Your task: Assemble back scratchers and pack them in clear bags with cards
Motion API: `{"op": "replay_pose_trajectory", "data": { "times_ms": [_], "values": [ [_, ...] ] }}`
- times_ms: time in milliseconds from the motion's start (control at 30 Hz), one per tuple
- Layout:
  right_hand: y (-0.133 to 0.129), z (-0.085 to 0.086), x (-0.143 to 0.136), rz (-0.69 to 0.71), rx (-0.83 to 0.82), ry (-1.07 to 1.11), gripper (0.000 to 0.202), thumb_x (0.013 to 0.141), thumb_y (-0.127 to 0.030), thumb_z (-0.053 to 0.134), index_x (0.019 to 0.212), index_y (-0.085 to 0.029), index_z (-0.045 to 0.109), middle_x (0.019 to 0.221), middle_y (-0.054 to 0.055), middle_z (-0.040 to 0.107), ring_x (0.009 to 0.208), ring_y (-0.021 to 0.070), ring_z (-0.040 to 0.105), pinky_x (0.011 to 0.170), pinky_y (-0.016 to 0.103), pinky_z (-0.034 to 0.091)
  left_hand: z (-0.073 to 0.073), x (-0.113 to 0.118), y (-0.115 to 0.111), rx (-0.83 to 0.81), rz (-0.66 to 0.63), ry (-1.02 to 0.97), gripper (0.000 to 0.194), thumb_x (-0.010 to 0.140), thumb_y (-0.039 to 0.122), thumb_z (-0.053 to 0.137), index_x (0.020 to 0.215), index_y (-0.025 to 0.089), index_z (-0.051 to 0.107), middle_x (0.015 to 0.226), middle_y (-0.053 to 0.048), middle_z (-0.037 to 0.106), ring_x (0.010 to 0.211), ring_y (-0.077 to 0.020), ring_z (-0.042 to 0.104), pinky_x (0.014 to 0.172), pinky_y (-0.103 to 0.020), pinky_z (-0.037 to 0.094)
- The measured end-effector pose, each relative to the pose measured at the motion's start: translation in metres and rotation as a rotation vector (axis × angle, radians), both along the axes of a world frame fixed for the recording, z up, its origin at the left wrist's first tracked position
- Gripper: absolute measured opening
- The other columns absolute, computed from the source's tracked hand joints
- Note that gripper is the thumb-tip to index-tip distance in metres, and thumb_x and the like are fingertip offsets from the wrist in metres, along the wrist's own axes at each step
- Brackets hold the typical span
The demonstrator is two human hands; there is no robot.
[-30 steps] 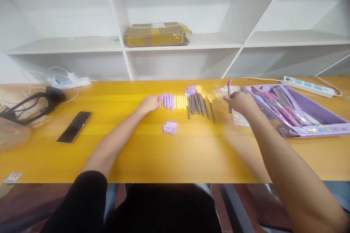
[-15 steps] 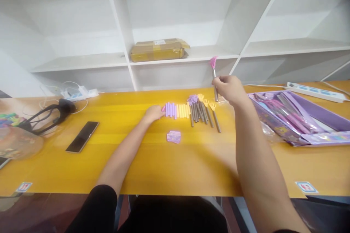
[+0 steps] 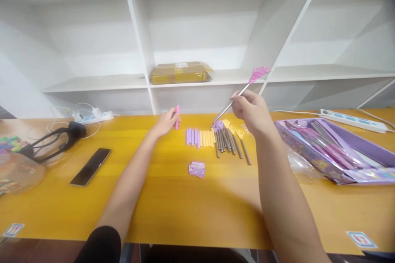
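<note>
My left hand [image 3: 166, 122] pinches a small pink tube [image 3: 177, 117] upright above the table, left of the row of tubes. My right hand [image 3: 247, 109] grips a metal rod with a pink hand-shaped head [image 3: 259, 74]; the rod slants, head up to the right and bare end down to the left. Purple tubes [image 3: 193, 137] and yellow tubes [image 3: 207, 138] lie side by side. Just right of them is a cluster of metal rods [image 3: 226, 140] with purple and yellow hand-shaped heads. Small purple cards [image 3: 196, 169] lie nearer to me.
On the right sits a purple box [image 3: 333, 148] of pink items, with clear plastic [image 3: 299, 160] beside it. A phone [image 3: 90, 167], black straps [image 3: 52, 139], a clear tub [image 3: 20, 172] and a power strip [image 3: 95, 117] are at left. A carton [image 3: 180, 73] rests on the shelf.
My left hand has lifted the pink tube away from the left end of the row. The pink-headed rod in my right hand has tilted from near upright to a slant. The view has shifted upward.
</note>
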State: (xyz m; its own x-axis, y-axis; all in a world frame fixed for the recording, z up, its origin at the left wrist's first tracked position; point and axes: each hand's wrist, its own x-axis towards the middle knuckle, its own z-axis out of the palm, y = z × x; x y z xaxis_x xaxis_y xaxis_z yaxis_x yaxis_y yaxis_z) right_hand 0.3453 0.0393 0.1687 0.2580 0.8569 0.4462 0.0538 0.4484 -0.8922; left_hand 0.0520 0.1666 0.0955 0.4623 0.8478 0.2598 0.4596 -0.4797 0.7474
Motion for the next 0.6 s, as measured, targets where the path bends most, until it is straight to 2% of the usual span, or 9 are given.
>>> {"op": "replay_pose_trajectory", "data": {
  "times_ms": [100, 167, 267, 333, 400, 500, 600],
  "values": [
    [-0.009, 0.006, -0.008, 0.019, 0.073, 0.073, 0.017, 0.085, -0.032, 0.076, 0.085, -0.02, 0.065, 0.053, -0.008, 0.038, 0.045, 0.0055, 0.029, 0.043, 0.02, 0.019, 0.023, -0.004, -0.019, 0.107, -0.029, -0.04, 0.024, 0.108, 0.039, 0.048, 0.09, 0.023, 0.048, 0.092, -0.005, 0.078, 0.08, -0.0173, 0.073, 0.082, -0.032, 0.054],
    [-0.016, 0.009, -0.013, 0.043, 0.116, 0.108, 0.024, 0.089, -0.042, 0.078, 0.088, -0.02, 0.067, 0.053, -0.007, 0.043, 0.043, 0.0057, 0.032, 0.042, 0.02, 0.02, 0.036, -0.006, -0.034, 0.096, -0.115, -0.078, 0.024, 0.11, 0.04, 0.047, 0.092, 0.024, 0.047, 0.084, -0.002, 0.076, 0.076, -0.017, 0.072, 0.078, -0.031, 0.053],
    [-0.026, 0.012, -0.019, 0.101, 0.156, 0.115, 0.034, 0.092, -0.053, 0.079, 0.094, -0.02, 0.07, 0.06, -0.004, 0.055, 0.042, 0.0067, 0.041, 0.04, 0.021, 0.025, 0.053, -0.007, -0.061, 0.101, -0.222, -0.088, 0.024, 0.112, 0.045, 0.047, 0.105, 0.024, 0.055, 0.074, 0.003, 0.069, 0.07, -0.0164, 0.069, 0.072, -0.029, 0.052],
    [-0.033, 0.015, -0.023, 0.123, 0.177, 0.108, 0.038, 0.092, -0.056, 0.08, 0.097, -0.019, 0.072, 0.069, 0.0, 0.064, 0.042, 0.0079, 0.048, 0.038, 0.022, 0.03, 0.063, -0.006, -0.08, 0.176, -0.217, -0.053, 0.027, 0.112, 0.046, 0.048, 0.119, 0.024, 0.063, 0.073, 0.004, 0.065, 0.066, -0.0153, 0.066, 0.068, -0.027, 0.049],
    [-0.038, 0.017, -0.026, 0.127, 0.205, 0.113, 0.04, 0.092, -0.057, 0.08, 0.097, -0.019, 0.072, 0.075, 0.002, 0.069, 0.043, 0.0089, 0.052, 0.038, 0.023, 0.034, 0.072, -0.004, -0.096, 0.281, -0.204, -0.032, 0.031, 0.113, 0.044, 0.048, 0.127, 0.025, 0.068, 0.084, 0.001, 0.069, 0.069, -0.0144, 0.063, 0.068, -0.027, 0.048],
    [-0.045, 0.019, -0.029, 0.131, 0.255, 0.129, 0.038, 0.093, -0.057, 0.079, 0.095, -0.019, 0.072, 0.073, 0.002, 0.07, 0.042, 0.0093, 0.053, 0.037, 0.022, 0.036, 0.082, -0.004, -0.115, 0.456, -0.182, -0.019, 0.034, 0.114, 0.041, 0.048, 0.133, 0.027, 0.073, 0.099, -0.003, 0.071, 0.078, -0.0147, 0.061, 0.073, -0.028, 0.047],
    [-0.052, 0.02, -0.03, 0.147, 0.295, 0.132, 0.037, 0.094, -0.056, 0.079, 0.095, -0.02, 0.071, 0.071, 0.001, 0.07, 0.041, 0.0093, 0.053, 0.036, 0.022, 0.036, 0.087, -0.006, -0.127, 0.572, -0.173, -0.035, 0.034, 0.114, 0.037, 0.049, 0.136, 0.029, 0.074, 0.094, -0.002, 0.067, 0.078, -0.0144, 0.057, 0.074, -0.027, 0.045]
  ]
}}
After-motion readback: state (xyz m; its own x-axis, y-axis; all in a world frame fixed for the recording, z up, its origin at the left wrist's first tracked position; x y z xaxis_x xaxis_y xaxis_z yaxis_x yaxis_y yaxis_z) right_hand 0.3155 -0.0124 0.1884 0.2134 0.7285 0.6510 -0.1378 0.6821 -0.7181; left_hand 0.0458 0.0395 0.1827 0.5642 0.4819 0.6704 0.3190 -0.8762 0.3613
